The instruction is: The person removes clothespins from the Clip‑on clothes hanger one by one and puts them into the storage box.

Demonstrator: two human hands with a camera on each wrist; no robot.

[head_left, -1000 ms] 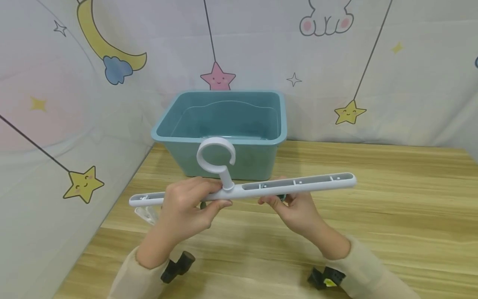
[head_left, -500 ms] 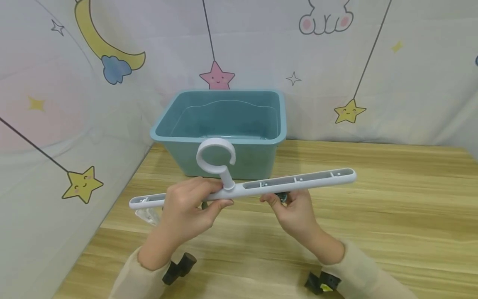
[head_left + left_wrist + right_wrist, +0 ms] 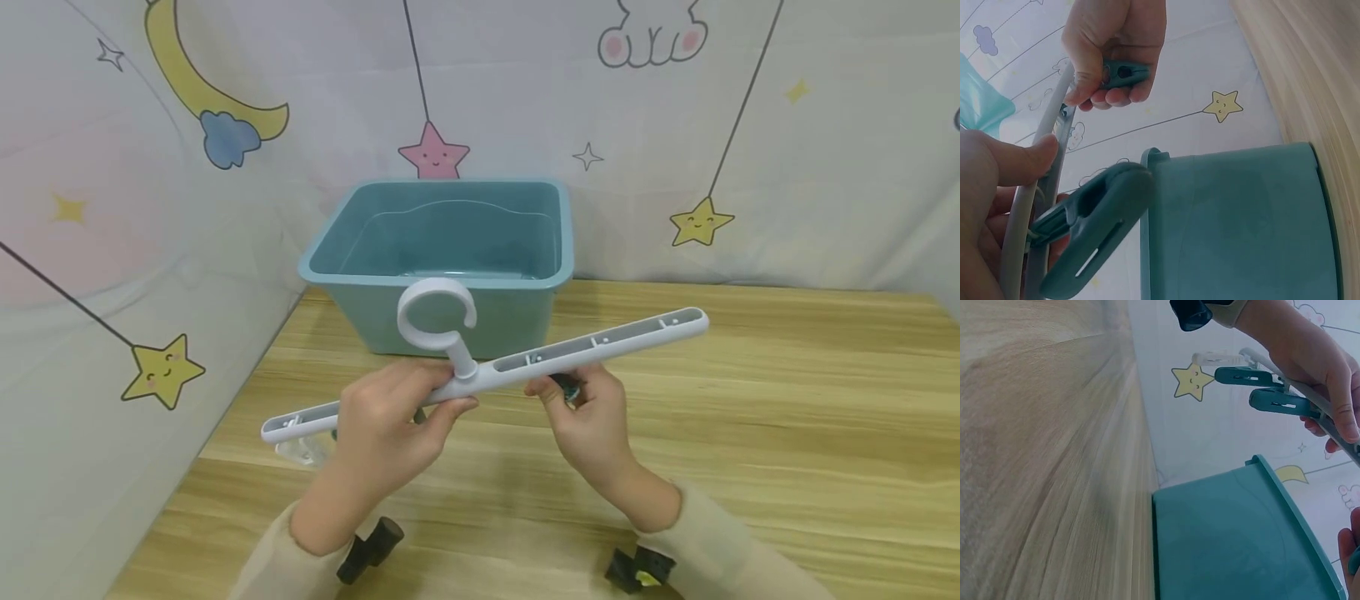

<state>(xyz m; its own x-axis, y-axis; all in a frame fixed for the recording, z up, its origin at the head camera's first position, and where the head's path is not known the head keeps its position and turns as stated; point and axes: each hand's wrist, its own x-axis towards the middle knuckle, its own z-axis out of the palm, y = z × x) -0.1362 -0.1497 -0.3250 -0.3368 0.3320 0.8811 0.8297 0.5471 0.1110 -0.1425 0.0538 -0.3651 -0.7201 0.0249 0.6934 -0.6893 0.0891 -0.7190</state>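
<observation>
A white clip hanger (image 3: 585,354), a long slotted bar with a round hook (image 3: 408,312), is held over the table. My left hand (image 3: 390,412) grips the bar just left of the hook, thumb in front. Under the bar's right half, my right hand (image 3: 592,417) holds a dark teal clothespin (image 3: 1125,74) between thumb and curled fingers, close against the bar. On the left half hang two more teal clothespins (image 3: 1282,402) and a white one (image 3: 1216,359). In the head view these are mostly hidden behind my left hand.
A teal plastic bin (image 3: 450,321) stands behind the hanger on the wooden table (image 3: 787,433), near the back wall. A white cloth printed with stars and a moon (image 3: 825,167) covers the walls. Black wrist cameras (image 3: 370,550) sit at both cuffs.
The hanger has tilted: its right end has risen and its left end has sunk a little. My right hand has moved slightly up with the clothespin, while the left keeps its grip.
</observation>
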